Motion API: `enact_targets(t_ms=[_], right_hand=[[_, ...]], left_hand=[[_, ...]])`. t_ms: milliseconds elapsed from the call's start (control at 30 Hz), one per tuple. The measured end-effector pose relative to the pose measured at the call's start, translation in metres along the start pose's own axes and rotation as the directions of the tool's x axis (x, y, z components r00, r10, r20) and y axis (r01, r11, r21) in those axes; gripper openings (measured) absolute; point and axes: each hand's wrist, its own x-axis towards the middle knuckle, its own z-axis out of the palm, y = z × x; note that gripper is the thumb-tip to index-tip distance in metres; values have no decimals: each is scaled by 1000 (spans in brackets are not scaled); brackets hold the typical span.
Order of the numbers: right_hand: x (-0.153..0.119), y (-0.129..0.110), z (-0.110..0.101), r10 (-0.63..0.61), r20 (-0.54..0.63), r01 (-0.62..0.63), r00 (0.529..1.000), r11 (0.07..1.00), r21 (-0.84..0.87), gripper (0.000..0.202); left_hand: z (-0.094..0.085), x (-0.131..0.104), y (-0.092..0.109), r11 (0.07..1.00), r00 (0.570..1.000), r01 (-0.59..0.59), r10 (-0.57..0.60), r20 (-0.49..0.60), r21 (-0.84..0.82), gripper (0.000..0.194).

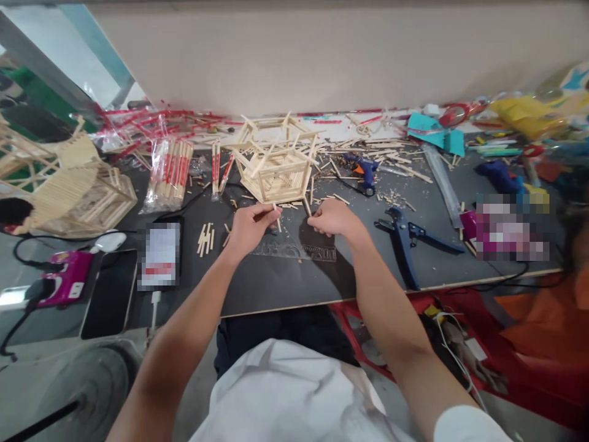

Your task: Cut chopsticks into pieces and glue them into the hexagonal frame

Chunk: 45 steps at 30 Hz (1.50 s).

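A framework of pale wooden sticks (276, 162) stands at the table's middle, just beyond my hands. My left hand (252, 228) pinches a short wooden stick (277, 220) in front of the framework's near edge. My right hand (332, 218) is closed around another wooden stick (307, 207), whose tip points toward the framework's near right corner; whether it touches cannot be made out. Below both hands a clear plastic ruler (294, 250) lies flat. Several short cut sticks (206, 239) rest to the left of my left hand.
Blue cutters (405, 242) lie right of my hands, with a blue glue gun (367, 174) behind them. Bagged chopsticks (169, 172), two phones (110, 294) and a purple power strip (69, 277) are at left. Scattered stick pieces (391, 156) cover the back. Another stick structure (87, 190) stands far left.
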Motion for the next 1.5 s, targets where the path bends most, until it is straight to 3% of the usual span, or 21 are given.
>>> enact_targets(t_ms=[167, 267, 333, 533, 833, 967, 1067, 1200, 1333, 1500], right_hand=[[-19, -2, 6, -153, 53, 128, 987, 939, 319, 15], [-17, -8, 19, -297, -20, 273, 955, 847, 457, 11], [-11, -11, 28, -372, -72, 364, 925, 818, 446, 13], [1, -8, 42, -504, -161, 527, 849, 834, 165, 14], [4, -4, 47, -491, -139, 511, 860, 828, 231, 17], [2, -2, 39, -488, -134, 506, 862, 832, 228, 16], [-4, -3, 29, -455, -221, 504, 863, 808, 304, 20], [-11, -11, 28, -436, -334, 548, 836, 698, 461, 30], [-11, -18, 38, -466, -309, 559, 829, 714, 421, 22], [-9, -18, 40, -465, -311, 559, 829, 717, 416, 20]], left_hand=[[3, -3, 3, 993, 998, -59, 59, 0, 98, 29], [4, -4, 4, 977, 994, -109, 106, 29, 183, 25], [5, -4, 2, 970, 992, -128, 125, 29, 207, 25], [3, -3, -5, 960, 990, -133, 140, -11, 246, 19], [-7, -7, -2, 936, 979, -200, 181, 91, 288, 15], [-7, -8, 1, 909, 970, -239, 207, 128, 341, 14], [-6, -8, 4, 883, 958, -285, 248, 146, 372, 14], [-6, -9, 7, 839, 943, -332, 288, 166, 430, 16], [-5, -10, 7, 812, 948, -319, 284, 147, 488, 20], [-2, -14, 0, 861, 970, -242, 223, 97, 447, 21]])
